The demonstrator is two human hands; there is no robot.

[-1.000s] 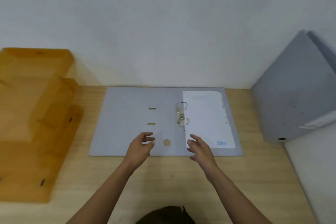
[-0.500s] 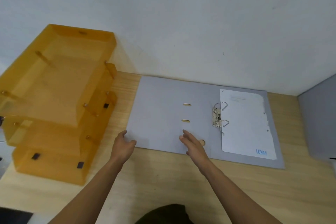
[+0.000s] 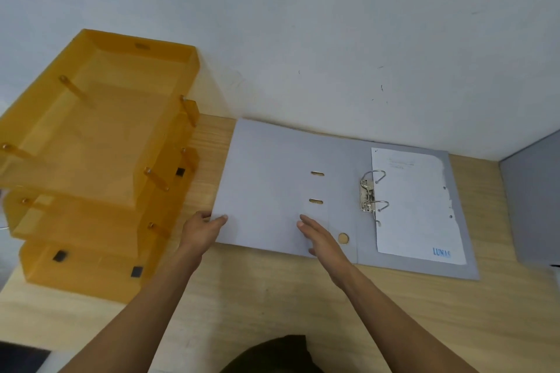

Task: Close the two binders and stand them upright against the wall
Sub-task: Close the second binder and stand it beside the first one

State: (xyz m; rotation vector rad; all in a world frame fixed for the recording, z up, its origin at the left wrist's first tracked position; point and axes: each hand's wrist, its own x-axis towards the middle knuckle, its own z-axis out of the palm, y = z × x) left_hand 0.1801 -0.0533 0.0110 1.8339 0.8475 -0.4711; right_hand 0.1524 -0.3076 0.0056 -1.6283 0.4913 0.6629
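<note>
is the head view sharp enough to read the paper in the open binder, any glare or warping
Head view: even, soft light, no glare; the blue LUNAS print on the sheet in the open binder reads, the faint top lines are too blurred; wide-angle warping tilts the desk edge and stretches the orange stacked trays; only soft shadows under the hands.

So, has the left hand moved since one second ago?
Yes. The left hand went leftward across the open binder, from near its spine hole to the cover's left front corner.
</note>
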